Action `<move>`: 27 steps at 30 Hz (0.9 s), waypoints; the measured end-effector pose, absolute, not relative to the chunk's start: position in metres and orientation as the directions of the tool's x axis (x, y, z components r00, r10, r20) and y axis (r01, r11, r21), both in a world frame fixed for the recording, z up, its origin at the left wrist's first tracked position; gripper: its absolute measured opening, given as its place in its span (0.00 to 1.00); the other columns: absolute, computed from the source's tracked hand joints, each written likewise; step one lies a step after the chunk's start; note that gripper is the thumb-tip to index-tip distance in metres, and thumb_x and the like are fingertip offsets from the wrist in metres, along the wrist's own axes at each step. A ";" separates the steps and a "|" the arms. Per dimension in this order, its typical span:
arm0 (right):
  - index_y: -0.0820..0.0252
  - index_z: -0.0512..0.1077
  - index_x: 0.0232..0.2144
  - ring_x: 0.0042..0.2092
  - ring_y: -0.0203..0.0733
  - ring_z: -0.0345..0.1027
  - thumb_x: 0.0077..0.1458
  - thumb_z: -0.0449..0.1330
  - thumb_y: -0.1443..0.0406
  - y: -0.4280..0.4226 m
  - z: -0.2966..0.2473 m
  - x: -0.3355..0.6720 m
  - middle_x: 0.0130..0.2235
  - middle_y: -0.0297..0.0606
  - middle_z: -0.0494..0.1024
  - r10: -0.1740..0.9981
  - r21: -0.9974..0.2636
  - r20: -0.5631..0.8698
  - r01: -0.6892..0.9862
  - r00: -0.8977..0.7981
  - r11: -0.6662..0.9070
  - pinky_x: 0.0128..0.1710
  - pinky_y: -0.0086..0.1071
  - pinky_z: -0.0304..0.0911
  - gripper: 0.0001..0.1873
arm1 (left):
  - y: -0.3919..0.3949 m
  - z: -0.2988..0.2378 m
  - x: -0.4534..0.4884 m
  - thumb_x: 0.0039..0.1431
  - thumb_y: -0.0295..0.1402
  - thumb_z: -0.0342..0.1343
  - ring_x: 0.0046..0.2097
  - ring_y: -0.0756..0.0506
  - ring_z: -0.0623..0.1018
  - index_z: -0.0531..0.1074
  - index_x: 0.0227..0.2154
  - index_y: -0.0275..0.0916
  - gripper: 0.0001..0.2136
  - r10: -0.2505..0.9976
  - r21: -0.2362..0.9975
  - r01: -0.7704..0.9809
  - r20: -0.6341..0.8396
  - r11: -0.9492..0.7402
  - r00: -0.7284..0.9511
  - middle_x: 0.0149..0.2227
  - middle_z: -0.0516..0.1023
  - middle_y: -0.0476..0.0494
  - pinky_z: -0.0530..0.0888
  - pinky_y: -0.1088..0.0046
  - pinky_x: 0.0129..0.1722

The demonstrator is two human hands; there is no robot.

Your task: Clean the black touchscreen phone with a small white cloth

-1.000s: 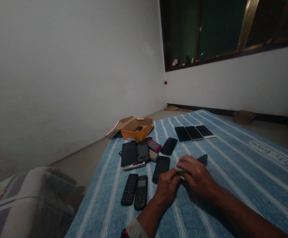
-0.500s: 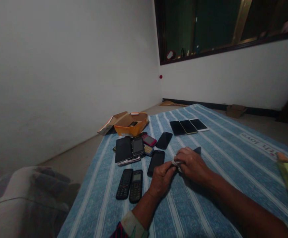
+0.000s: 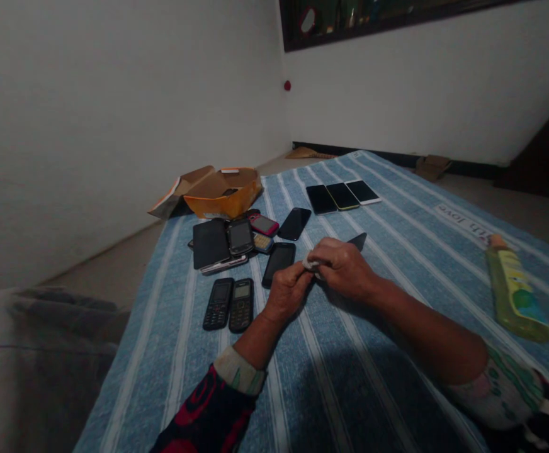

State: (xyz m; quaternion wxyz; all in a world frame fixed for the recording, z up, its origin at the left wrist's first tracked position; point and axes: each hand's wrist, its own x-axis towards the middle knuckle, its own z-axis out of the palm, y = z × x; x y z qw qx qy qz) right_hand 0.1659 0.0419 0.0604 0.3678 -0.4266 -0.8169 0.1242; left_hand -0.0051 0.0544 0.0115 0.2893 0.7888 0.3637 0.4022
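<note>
My left hand (image 3: 285, 294) and my right hand (image 3: 341, 267) meet over the blue striped cloth (image 3: 350, 377), both pinched on a small white wad (image 3: 310, 262) between their fingertips. A dark phone (image 3: 357, 240) lies under my right hand, mostly hidden. Just left of my left hand lies a black smartphone (image 3: 279, 263). Two black keypad phones (image 3: 230, 304) sit side by side further left.
A pile of phones (image 3: 230, 242) lies near an open orange box (image 3: 221, 194) at the cloth's far left corner. Three smartphones (image 3: 342, 195) lie in a row farther back, one black phone (image 3: 294, 223) nearer. A yellow-green bottle (image 3: 514, 289) lies at the right. A grey cushion (image 3: 33, 352) is at left.
The view has tilted down and right, showing the bottle fully and both sleeves. My hands stay together on the white wad over the dark phone.
</note>
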 end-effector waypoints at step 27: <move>0.57 0.79 0.29 0.33 0.40 0.68 0.47 0.59 0.75 0.071 0.072 0.233 0.31 0.38 0.78 0.871 -0.330 0.285 0.812 -0.400 0.481 0.32 0.31 0.57 0.11 | 0.056 0.009 -0.005 0.62 0.37 0.52 0.30 0.48 0.75 0.77 0.36 0.38 0.11 0.820 0.740 0.375 0.420 -0.558 0.389 0.28 0.77 0.48 0.70 0.73 0.32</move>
